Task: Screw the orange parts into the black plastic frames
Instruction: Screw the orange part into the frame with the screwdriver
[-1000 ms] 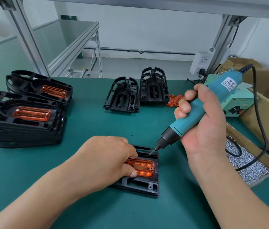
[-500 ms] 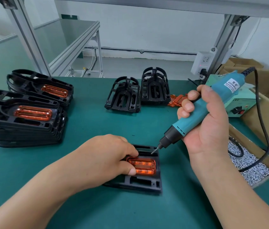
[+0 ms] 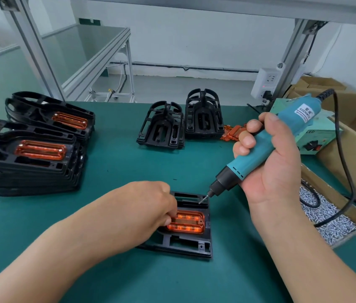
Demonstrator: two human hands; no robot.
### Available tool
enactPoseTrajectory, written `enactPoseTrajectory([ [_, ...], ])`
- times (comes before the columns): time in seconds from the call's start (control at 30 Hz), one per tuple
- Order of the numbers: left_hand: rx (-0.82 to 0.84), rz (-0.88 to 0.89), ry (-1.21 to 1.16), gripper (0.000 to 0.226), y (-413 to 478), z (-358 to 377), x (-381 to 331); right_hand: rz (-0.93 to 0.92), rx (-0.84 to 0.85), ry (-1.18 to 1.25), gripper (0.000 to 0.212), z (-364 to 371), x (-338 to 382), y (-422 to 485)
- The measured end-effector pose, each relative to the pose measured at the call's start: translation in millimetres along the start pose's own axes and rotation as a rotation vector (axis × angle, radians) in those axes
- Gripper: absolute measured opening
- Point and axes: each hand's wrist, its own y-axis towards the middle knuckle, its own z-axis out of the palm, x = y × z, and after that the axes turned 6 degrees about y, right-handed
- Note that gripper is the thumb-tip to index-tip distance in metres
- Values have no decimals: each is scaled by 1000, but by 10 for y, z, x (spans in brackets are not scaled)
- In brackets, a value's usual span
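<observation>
My right hand (image 3: 275, 171) is closed firmly round the body of the electric screwdriver (image 3: 266, 147), with all fingers curled about it. From this grip the tool leans down and to the left, so the bit tip (image 3: 202, 201) comes out below and left of my knuckles. The tip is over the far edge of the black frame (image 3: 185, 243), close to its far right corner. I cannot tell if it touches the plastic, or if a screw sits on it. The orange part (image 3: 189, 221) lies in the frame a little nearer to me than the tip and slightly to its left. Its long axis runs from left to right, almost across the line of the tool. My left hand (image 3: 146, 206) holds the left end of the orange part with curled fingers and thumb, which keeps it seated, so only the right end is uncovered. That right end, where I see a small hole, is the end nearest to the bit, and the right hand is the one to reach it. I judge the next move to be a short pull of the tip toward me, with the tool brought more upright over that hole.
</observation>
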Motion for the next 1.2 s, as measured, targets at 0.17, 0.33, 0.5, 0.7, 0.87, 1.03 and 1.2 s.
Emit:
enactPoseTrajectory([
  [0.17,-33,45,72,15,-15,-1,-30,3,2,6,6,-1,2,2],
  [0.33,-30,46,77,15,-12,-16,-19,-1,-3,4,6,-3,5,4],
  [0.5,-41,-8,69,15,7,0,-28,6,9,-7,6,-6,-4,0],
  [0.7,-21,-31,-16,15,5,-35,-8,5,1,-15,7,1,-7,-12],
  [0.87,-41,-6,-160,23,-49,-98,18,-3,-11,-7,6,0,5,-2],
  [1.03,-162,-105,-1031,32,-52,-197,78,-11,-19,27,6,16,17,-10],
  [1.2,-18,-122,-1618,31,16,-188,78,-10,-46,72,7,25,37,-20],
])
